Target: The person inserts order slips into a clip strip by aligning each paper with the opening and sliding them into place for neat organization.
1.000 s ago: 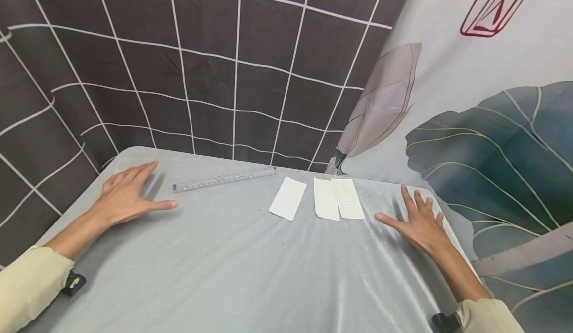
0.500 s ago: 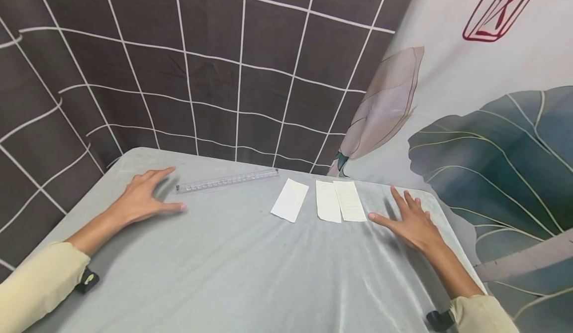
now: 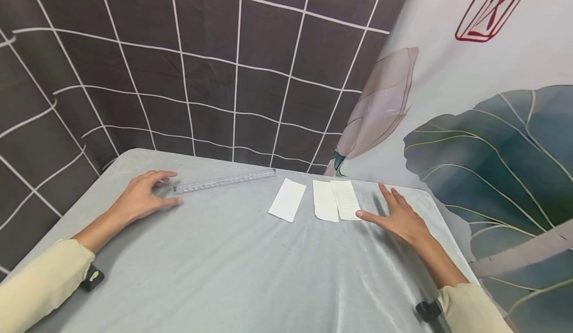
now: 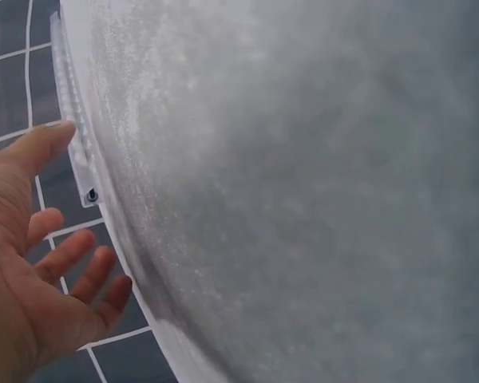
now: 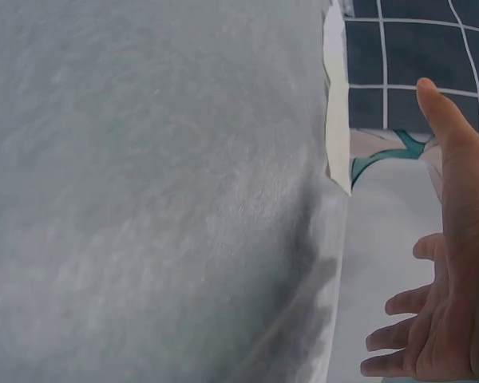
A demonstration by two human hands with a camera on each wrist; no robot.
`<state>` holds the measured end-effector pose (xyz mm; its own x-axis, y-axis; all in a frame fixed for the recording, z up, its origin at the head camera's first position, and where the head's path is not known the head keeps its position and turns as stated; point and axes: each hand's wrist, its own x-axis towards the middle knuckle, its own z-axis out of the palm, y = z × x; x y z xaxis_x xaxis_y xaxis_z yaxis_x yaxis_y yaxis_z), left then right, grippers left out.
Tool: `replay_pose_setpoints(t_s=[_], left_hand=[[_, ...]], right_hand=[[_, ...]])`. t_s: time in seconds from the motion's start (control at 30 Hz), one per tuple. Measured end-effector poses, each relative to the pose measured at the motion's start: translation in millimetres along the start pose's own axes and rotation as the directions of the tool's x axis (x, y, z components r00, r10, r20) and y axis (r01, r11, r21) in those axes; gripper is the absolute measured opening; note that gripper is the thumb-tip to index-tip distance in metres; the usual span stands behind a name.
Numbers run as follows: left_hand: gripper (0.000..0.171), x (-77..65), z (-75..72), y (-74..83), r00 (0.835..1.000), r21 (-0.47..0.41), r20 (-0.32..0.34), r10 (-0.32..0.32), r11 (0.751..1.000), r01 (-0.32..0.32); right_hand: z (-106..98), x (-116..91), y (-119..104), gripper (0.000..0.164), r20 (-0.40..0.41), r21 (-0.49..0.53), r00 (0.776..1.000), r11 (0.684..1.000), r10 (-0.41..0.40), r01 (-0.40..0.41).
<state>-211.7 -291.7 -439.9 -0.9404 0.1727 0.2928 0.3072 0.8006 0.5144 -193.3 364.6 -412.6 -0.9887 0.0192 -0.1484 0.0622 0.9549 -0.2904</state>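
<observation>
A long clear plastic strip point(image 3: 226, 180) with a row of round shapes along it lies near the table's back edge. At its left end is my left hand point(image 3: 142, 196), thumb and fingers spread apart with nothing gripped. The left wrist view has that hand point(image 4: 48, 263) beside the strip's end point(image 4: 84, 171); contact cannot be told. To the right, one white paper slip point(image 3: 287, 200) lies alone. Two cream slips lie side by side, a left one point(image 3: 326, 201) and a lined right one point(image 3: 345, 199). My right hand point(image 3: 400, 219) hovers beside the lined slip, fingers apart, thumb at its lower corner.
Grey cloth covers the table point(image 3: 250, 273). Behind it hangs a dark curtain point(image 3: 206, 89) with a white grid. A pale curtain point(image 3: 438, 74) with printed leaves hangs at the right.
My left hand has moved right to the clear strip's end, and its thumb and fingers have drawn closer together. My right hand has moved left toward the lined slip. Strip and slips lie as before.
</observation>
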Motion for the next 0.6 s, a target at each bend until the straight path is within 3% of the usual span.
replay_pose_setpoints(t_s=[0.13,0.4,0.6], left_hand=[[0.062,0.1,-0.5,0.2,0.999,-0.012,-0.032,0.002,1.000,-0.002],[0.054,2.0,1.1,0.3,0.998,-0.061,0.010,-0.061,0.996,0.061],[0.046,5.9,1.3,1.5,0.999,-0.085,0.010,-0.042,0.995,0.043]], right_hand=[[1.1,2.3,-7.3,0.128,0.013,0.000,1.000,1.000,-0.008,0.008],[8.4,8.7,-19.7,0.129,0.024,-0.014,0.999,0.999,-0.043,0.043],[9.4,12.9,-29.3,0.132,0.032,0.004,0.998,0.998,-0.062,0.062]])
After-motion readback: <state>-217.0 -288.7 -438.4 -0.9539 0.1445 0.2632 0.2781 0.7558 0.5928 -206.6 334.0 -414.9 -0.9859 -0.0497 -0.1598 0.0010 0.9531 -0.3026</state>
